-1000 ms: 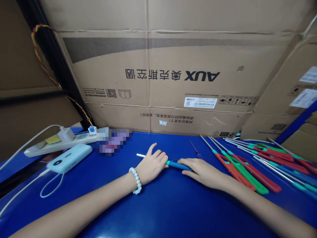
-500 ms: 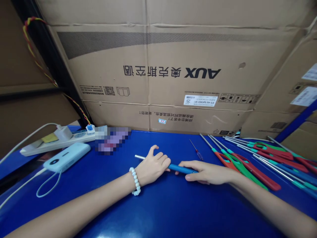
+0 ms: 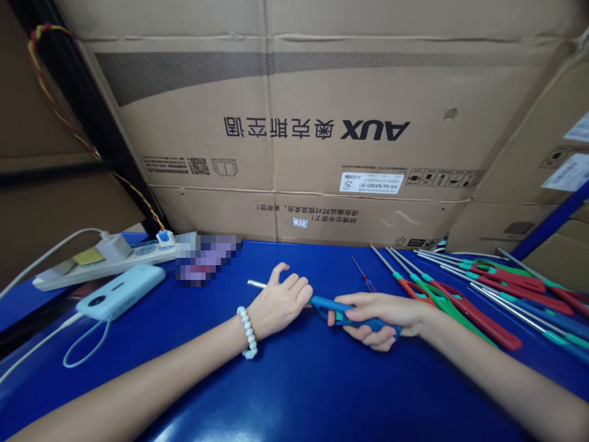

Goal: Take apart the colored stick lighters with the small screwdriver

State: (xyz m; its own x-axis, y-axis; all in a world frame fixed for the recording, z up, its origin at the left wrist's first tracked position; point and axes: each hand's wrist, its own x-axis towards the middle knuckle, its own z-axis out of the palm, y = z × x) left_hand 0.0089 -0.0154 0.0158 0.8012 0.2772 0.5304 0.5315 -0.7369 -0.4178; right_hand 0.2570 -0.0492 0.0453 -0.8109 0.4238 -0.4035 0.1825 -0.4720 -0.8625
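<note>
1. Head view: my left hand (image 3: 281, 302) lies closed over the metal tube (image 3: 256, 285) of a blue long-nozzle lighter (image 3: 343, 310), pinning it to the blue table (image 3: 294, 393); the bare tube end sticks out past my fingers to the left.
2. My right hand (image 3: 378, 314) is wrapped round the lighter's blue handle, fingers curled under it, thumb along the top. So both hands are clamped on the one lighter, close together but not touching.
3. The lighter lies across the middle of the table, in front of the big cardboard box (image 3: 294, 135).
4. As to progress, this lighter is the one in hand. A row of red, green and blue lighters (image 3: 464, 307) lies just right of my right hand, untouched, and whether they are finished I cannot tell.
5. A small red screwdriver (image 3: 363, 276) lies apart behind the lighter; a power bank (image 3: 120, 292) and a power strip (image 3: 101, 258) sit at far left.
</note>
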